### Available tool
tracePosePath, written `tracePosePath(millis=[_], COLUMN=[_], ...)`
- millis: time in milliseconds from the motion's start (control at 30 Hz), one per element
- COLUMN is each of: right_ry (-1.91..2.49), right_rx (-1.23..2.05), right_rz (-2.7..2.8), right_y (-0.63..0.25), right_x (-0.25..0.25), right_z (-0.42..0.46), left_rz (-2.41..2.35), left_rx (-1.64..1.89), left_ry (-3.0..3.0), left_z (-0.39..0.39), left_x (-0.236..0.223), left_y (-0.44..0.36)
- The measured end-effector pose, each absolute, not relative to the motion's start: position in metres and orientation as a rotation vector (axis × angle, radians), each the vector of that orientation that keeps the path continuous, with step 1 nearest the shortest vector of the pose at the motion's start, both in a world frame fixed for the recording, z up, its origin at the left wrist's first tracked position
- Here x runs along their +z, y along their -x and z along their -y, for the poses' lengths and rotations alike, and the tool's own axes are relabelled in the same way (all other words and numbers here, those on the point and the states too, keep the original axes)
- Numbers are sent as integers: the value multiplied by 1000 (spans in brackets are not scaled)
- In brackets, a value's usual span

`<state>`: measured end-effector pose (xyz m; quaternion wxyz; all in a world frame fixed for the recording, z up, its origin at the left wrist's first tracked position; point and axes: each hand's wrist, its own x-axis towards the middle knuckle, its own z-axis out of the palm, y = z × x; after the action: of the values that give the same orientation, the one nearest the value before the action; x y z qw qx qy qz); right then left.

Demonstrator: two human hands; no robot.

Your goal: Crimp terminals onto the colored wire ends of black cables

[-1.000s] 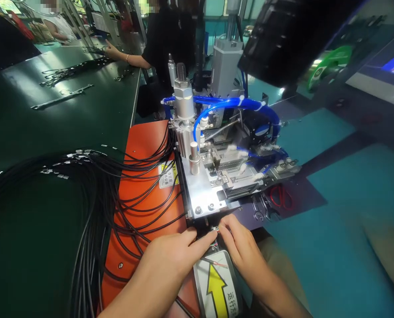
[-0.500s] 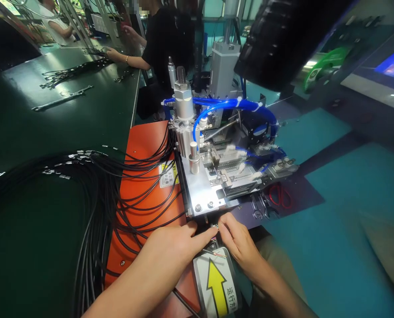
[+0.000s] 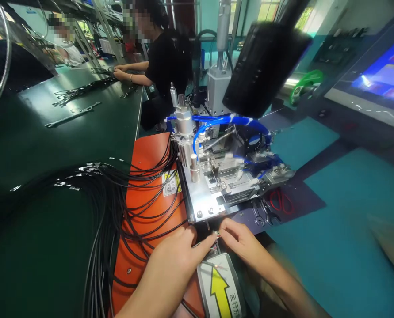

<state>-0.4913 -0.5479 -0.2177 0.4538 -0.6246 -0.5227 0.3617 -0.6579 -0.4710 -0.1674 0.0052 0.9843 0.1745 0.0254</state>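
My left hand (image 3: 178, 251) is closed, thumb reaching right to a cluster of thin coloured wires (image 3: 217, 234) at the machine's front edge. From the other side my right hand (image 3: 238, 238) pinches the same wires between thumb and curled fingers. Just below the left thumb, another black cable with thin stripped ends (image 3: 215, 265) lies across a sign with a yellow arrow (image 3: 220, 291). Directly beyond both hands stands the metal machine (image 3: 200, 201) with cylinders and blue air hoses (image 3: 233, 119). My fingers hide most of the wires.
Several black cables (image 3: 99, 229) run over the orange cover (image 3: 140, 251) from the dark green table (image 3: 51, 185). Wrenches (image 3: 259, 216) and red-handled pliers or scissors (image 3: 281, 202) lie at right. A black cylindrical lamp (image 3: 263, 66) hangs above. A co-worker in black (image 3: 170, 57) handles cables beyond.
The view has tilted up, so the scene sits lower. My hands stay together at the wires with little change. The co-worker's two hands are now close together over the table.
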Motion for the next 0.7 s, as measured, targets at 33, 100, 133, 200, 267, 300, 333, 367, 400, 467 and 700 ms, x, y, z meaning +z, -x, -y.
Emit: tracePosePath(millis=[33,100,133,200,267,300,333,367,400,467,700], right_ry=[1533,1514,1511,1520,1530,1528,1525,1523,1526,1539,1546], right_rx=[925,986,1006,1018,1030,1039,1048,1053,1054,1054,1011], right_rz=[1271,1224,1202,1175,1158,1149,1141,1133,1126,1129,1123], right_y=[491,490,490,491,491,492,492,492,492,491,493], right_x=[-218,-218,-218,-217,-216,-215,-214,-213,-212,-211,-209], right_z=[548,549,549,550,550,550,550,550,549,549,548], left_rz=[-565,-623,-660,-715,-693,-657,-621,-592,-565,-521,-508], left_rx=[121,188,224,297,393,438,475,496,511,510,500], left_ry=[-3093,-3065,-3034,-2969,-2924,-2910,-2903,-2903,-2912,-2939,-2952], left_z=[471,473,474,475,475,475,475,474,473,472,472], left_x=[-171,-177,-179,-181,-181,-180,-180,-179,-178,-175,-172], left_y=[664,675,679,686,687,687,687,686,686,686,684])
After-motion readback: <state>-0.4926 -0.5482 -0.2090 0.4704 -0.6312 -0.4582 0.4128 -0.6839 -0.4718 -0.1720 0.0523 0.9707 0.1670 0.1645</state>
